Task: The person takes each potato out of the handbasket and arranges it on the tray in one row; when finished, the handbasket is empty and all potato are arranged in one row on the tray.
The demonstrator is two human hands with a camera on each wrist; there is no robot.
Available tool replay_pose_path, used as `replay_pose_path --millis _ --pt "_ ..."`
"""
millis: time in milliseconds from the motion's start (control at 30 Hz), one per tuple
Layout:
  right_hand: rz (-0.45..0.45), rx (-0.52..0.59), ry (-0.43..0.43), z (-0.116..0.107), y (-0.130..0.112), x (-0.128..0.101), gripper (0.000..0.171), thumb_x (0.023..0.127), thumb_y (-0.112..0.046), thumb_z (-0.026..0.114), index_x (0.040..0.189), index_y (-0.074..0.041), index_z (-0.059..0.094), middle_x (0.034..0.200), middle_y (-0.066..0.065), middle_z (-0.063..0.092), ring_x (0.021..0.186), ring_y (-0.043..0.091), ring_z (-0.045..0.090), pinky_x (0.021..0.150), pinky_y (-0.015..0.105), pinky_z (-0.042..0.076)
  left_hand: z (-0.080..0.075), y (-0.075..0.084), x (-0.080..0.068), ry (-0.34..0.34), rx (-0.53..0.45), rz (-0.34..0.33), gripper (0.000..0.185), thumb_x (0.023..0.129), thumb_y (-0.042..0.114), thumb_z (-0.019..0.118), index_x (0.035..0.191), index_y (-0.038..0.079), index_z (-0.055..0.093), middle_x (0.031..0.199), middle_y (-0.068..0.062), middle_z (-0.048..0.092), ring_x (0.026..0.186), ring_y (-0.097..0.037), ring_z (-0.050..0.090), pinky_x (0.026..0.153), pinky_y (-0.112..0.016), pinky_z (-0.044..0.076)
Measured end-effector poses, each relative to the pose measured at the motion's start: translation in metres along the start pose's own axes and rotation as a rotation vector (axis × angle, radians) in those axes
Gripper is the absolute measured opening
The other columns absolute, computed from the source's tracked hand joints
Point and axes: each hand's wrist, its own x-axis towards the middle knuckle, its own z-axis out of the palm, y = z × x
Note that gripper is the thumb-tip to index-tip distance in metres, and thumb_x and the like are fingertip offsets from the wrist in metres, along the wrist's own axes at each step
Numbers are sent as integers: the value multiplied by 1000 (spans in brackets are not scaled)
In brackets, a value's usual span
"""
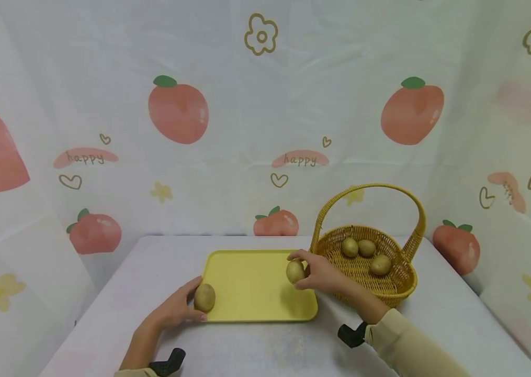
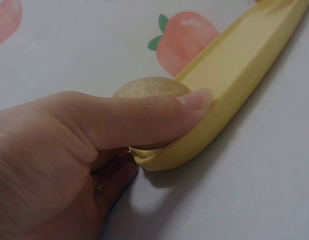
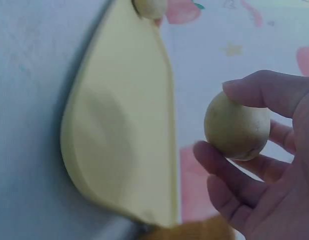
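A yellow tray lies on the white table, with one potato at its left end. My left hand grips that end of the tray, thumb at the near rim and fingers along the left side. In the left wrist view the thumb crosses in front of the potato and partly hides it. Above the tray's right part, my right hand holds another potato. The right wrist view shows this potato between thumb and fingertips, apart from the tray.
A wicker basket with a tall arched handle stands right of the tray, partly behind my right forearm. Several potatoes lie in it. A fruit-printed white sheet hangs behind the table and along both sides.
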Motion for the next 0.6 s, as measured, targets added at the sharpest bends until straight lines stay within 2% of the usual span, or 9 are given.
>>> replay_pose_path --millis 133,300,600 --pt "28 37 -15 22 -1 13 59 76 -7 77 130 -4 54 119 12 58 75 14 60 60 26 50 0 0 -1 4 7 -1 111 64 23 90 148 -10 26 151 -31 28 140 -48 21 113 -60 16" --pt "51 99 -19 49 -6 29 61 76 -3 78 131 3 53 120 14 55 75 16 58 58 26 50 0 1 -2 9 3 -7 110 64 23 90 148 -9 26 151 -30 28 140 -48 21 113 -60 16" --pt "56 93 -24 93 -16 54 61 70 -3 81 128 -1 59 116 6 61 84 15 60 66 23 50 2 4 0 18 -29 -48 113 61 23 91 149 -6 27 152 -27 29 140 -45 25 114 -58 18"
